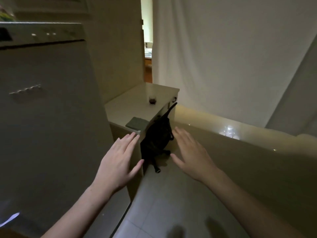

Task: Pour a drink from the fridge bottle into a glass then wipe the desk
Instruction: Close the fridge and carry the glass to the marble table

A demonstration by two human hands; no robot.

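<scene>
A small glass [152,100] with dark drink in its bottom stands on the white desk [130,107] ahead of me. A folded grey-green cloth [136,123] lies on the desk's near corner. My left hand [120,160] is held out flat with fingers apart, just below that corner and holding nothing. My right hand [192,153] is also spread and empty, to the right of a black office chair [158,140] pushed against the desk. The white fridge [48,117] fills the left, its door closed. No bottle is in sight.
A white curtain [231,57] hangs along the right. A narrow gap [147,48] beyond the desk looks into a lit room. A low beige ledge [223,143] runs at right, and pale floor tiles [163,212] lie below my arms.
</scene>
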